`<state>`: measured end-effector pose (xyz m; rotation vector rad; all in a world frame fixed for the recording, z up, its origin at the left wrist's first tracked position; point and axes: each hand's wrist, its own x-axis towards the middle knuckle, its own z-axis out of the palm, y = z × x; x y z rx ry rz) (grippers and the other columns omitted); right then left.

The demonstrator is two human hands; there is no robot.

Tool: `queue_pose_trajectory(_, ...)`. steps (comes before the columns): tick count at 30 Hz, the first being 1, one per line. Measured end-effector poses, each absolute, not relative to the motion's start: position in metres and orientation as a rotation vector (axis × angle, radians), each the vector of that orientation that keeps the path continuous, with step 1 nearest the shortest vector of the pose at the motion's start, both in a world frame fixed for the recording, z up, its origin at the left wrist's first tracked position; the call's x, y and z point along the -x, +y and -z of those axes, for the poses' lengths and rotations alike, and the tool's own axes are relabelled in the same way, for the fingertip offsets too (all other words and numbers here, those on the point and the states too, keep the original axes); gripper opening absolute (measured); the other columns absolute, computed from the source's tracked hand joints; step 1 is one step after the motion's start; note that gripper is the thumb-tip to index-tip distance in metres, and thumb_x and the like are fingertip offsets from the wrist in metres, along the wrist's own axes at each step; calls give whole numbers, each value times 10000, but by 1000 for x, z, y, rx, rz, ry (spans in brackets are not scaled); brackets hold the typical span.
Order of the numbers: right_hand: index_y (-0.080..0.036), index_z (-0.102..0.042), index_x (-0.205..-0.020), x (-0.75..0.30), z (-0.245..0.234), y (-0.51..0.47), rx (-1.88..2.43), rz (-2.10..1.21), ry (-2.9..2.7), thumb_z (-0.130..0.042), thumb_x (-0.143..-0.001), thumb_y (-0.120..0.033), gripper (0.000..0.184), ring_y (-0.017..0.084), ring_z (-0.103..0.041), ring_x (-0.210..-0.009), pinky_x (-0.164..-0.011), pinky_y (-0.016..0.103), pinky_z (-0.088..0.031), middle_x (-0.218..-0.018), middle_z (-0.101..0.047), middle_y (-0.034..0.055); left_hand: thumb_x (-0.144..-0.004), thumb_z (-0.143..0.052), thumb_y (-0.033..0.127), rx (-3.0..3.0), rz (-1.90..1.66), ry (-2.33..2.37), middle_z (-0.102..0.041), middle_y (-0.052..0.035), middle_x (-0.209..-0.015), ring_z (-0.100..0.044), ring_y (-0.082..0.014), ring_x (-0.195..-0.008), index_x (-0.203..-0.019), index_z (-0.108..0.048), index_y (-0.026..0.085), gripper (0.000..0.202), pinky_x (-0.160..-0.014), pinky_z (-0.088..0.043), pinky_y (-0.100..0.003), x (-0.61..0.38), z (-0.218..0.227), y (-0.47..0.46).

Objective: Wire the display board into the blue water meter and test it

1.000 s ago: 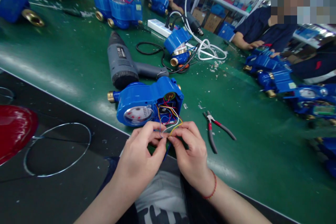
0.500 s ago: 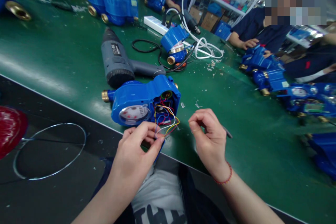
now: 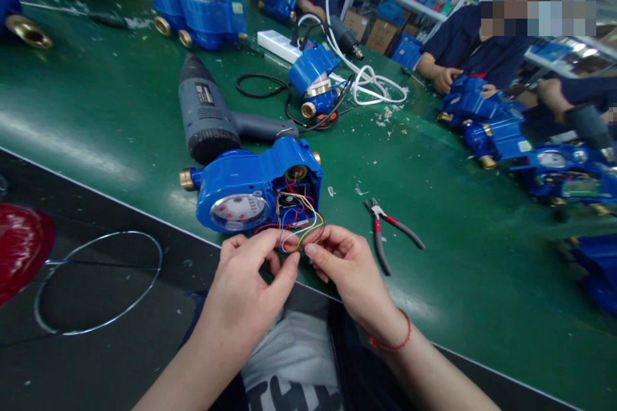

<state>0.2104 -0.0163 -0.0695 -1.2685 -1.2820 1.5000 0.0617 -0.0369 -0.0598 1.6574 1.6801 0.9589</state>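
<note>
A blue water meter (image 3: 260,183) lies near the table's front edge, its side compartment open with coloured wires (image 3: 308,221) looping out toward me. My left hand (image 3: 255,270) pinches these wires between thumb and fingers, just below the meter. Close beside it, my right hand (image 3: 344,263) has its thumb and forefinger pressed together at the right side of the wire loop; the fingertips seem to grip wires too. The exact wire ends are hidden by the fingers. Right of my right hand, cutting pliers (image 3: 385,225) with red and grey handles lie spread on the green table.
Behind the meter lies a grey heat gun (image 3: 209,115). Another blue meter (image 3: 315,80), a white power strip (image 3: 279,45) and looped cables stand farther back. Several meters sit at the left back and along the right side. Co-workers handle meters across the green table (image 3: 463,257).
My right hand has moved left to meet the wires beside my left hand, uncovering the pliers. My left hand keeps its pinch. The view has shifted slightly.
</note>
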Motion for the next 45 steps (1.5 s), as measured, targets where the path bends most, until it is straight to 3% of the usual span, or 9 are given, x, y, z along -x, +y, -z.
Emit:
queue_pose_trajectory(3, -168, -597, -723, -210, 70, -17, 1251, -1465, -1281, -641, -787, -292, 146, 64, -404, -457, -422, 190, -322, -588, -513, -42, -790, -578, 244, -1779, -938, 1635, -543, 58, -529, -508, -158, -524, -744, -664, 233, 98, -634, -350, -336, -62, 58, -36)
queue_pose_trajectory(9, -179, -564, -712, -212, 72, -17, 1245, -1392, -1233, -596, -811, -274, 141, 56, -436, -420, -402, 180, -352, -589, -486, -58, -813, -570, 279, -1628, -916, 1584, -631, 22, -634, -537, -177, -597, -737, -659, 232, 125, -627, -373, -322, -62, 54, -38)
queue_pose_trajectory(12, -173, -631, -765, -213, 70, -16, 1219, -1456, -1223, -604, -816, -320, 158, 72, -489, -456, -439, 194, -413, -618, -557, -35, -801, -582, 296, -1520, -928, 1584, -659, 1, -684, -564, -192, -637, -762, -663, 228, 113, -628, -395, -322, -61, 55, -39)
queue_pose_trajectory(15, -175, -691, -762, -212, 67, -18, 1196, -1512, -1234, -706, -730, -266, 97, 101, -539, -549, -495, 211, -459, -678, -631, -5, -798, -586, 295, -1428, -976, 1556, -643, 4, -712, -581, -178, -641, -775, -620, 221, 85, -619, -420, -310, -61, 57, -39)
queue_pose_trajectory(19, -175, -657, -665, -207, 68, -22, 1168, -1495, -1187, -717, -716, -202, 83, 89, -493, -558, -504, 194, -417, -634, -587, -20, -789, -599, 261, -1346, -1037, 1508, -594, 46, -676, -561, -126, -563, -769, -528, 223, 83, -580, -430, -267, -62, 57, -37)
queue_pose_trajectory(25, -186, -561, -711, -202, 75, -23, 1064, -1582, -1101, -682, -773, -319, 191, 64, -394, -468, -454, 200, -328, -612, -498, -47, -774, -607, 231, -1293, -1045, 1448, -591, 58, -673, -556, -103, -555, -790, -537, 218, 74, -546, -431, -228, -63, 56, -35)
queue_pose_trajectory(32, -186, -584, -767, -207, 71, -24, 1005, -1548, -1215, -671, -841, -332, 186, 87, -419, -574, -517, 203, -356, -681, -496, -29, -750, -606, 222, -1243, -1026, 1376, -621, 47, -662, -532, -111, -554, -868, -524, 214, 144, -520, -415, -226, -59, 49, -33)
queue_pose_trajectory(37, -206, -573, -845, -207, 72, -25, 917, -1651, -1244, -619, -891, -346, 154, 83, -460, -603, -530, 186, -425, -760, -512, -26, -726, -618, 211, -1129, -1044, 1273, -606, 69, -642, -482, -79, -512, -885, -468, 211, 219, -495, -402, -199, -57, 43, -34)
queue_pose_trajectory(45, -198, -597, -867, -213, 71, -23, 772, -1755, -1249, -667, -866, -238, 80, 68, -621, -686, -638, 172, -544, -860, -576, -23, -764, -634, 264, -854, -1012, 1032, -553, 104, -662, -587, -94, -546, -866, -361, 230, 294, -546, -500, -240, -56, 40, -34)
